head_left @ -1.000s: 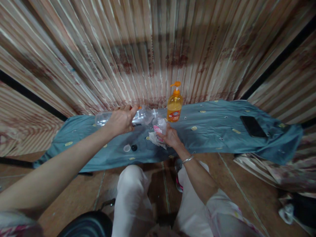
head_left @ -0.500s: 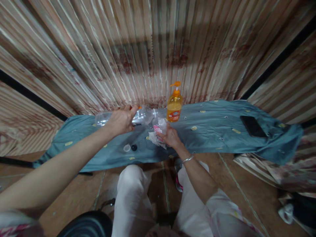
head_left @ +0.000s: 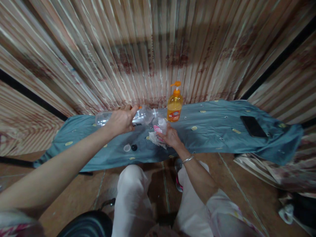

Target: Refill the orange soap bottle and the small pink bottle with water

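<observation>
My left hand (head_left: 120,120) grips a large clear plastic bottle (head_left: 142,116), held almost level with its neck pointing right. The neck meets the mouth of a small clear bottle with a pink label (head_left: 159,126), which my right hand (head_left: 171,137) holds upright on a white cloth (head_left: 153,138). Both hands are over a teal cloth (head_left: 212,125) spread on the floor. Two small caps, one white (head_left: 126,148) and one black (head_left: 134,147), lie on the cloth just below my left hand.
An orange pump bottle (head_left: 174,105) stands right behind the small bottle, by a striped curtain (head_left: 158,49). A black phone (head_left: 253,126) lies on the teal cloth at the right. My knees in white trousers (head_left: 133,191) are at the bottom.
</observation>
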Demonstrator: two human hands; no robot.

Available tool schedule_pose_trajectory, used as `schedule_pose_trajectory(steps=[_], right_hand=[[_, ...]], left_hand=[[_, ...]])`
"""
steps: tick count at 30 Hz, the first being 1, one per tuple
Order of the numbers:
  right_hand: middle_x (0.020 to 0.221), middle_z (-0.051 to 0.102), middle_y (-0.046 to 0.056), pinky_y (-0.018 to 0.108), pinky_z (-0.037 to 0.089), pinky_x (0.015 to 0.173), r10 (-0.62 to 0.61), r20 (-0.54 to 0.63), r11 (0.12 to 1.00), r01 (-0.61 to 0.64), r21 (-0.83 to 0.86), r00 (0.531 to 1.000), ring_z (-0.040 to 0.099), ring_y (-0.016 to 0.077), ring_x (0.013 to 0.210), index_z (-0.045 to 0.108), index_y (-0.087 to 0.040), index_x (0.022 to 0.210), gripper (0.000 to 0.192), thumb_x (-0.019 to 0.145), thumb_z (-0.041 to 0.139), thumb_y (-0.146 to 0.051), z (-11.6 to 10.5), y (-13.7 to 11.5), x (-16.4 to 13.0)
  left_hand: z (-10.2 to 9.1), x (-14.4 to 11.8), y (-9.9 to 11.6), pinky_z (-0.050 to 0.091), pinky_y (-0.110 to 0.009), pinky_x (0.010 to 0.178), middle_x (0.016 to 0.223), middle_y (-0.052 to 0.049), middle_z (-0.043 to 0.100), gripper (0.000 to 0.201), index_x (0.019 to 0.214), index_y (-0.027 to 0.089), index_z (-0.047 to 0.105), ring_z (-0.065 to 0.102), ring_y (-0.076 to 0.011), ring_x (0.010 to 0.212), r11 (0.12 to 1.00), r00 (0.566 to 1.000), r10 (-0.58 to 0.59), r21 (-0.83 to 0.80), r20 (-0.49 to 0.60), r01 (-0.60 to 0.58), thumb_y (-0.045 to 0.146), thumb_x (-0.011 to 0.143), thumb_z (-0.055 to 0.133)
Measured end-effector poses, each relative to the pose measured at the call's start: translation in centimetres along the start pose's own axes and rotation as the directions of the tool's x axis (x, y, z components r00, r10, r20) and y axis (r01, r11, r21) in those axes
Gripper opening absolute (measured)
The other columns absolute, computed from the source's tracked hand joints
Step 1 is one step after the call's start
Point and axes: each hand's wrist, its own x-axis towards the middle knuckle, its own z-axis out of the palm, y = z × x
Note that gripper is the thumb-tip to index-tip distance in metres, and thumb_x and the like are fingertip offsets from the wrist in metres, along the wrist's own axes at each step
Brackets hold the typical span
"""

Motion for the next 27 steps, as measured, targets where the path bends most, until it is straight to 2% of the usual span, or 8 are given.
schedule_pose_trajectory(steps=[15, 27], right_hand=[[0.112, 0.076, 0.019, 0.033, 0.052, 0.086, 0.005, -0.011, 1.000, -0.005, -0.029, 1.000, 0.074, 0.0309, 0.105, 0.048, -0.009, 0.132, 0.058, 0.092, 0.066, -0.048, 0.44, 0.27, 0.21], [0.115, 0.076, 0.020, 0.034, 0.053, 0.088, 0.008, 0.003, 1.000, -0.008, -0.016, 1.000, 0.073, 0.0315, 0.108, 0.049, -0.008, 0.131, 0.057, 0.093, 0.065, -0.048, 0.24, 0.13, 0.10]], left_hand=[[-0.01, 0.01, -0.01, 0.050, -0.039, 0.093, 0.125, -0.017, 0.064, 0.075, 0.144, 0.014, 0.040, 0.064, -0.0347, 0.118, 1.000, 1.000, 0.003, 0.011, 0.002, -0.003, 0.032, 0.079, 0.073], [0.04, 0.05, -0.01, 0.049, -0.039, 0.095, 0.128, -0.018, 0.064, 0.082, 0.148, 0.014, 0.036, 0.064, -0.0344, 0.119, 1.000, 1.000, 0.002, 0.002, 0.006, -0.002, 0.034, 0.079, 0.073]])
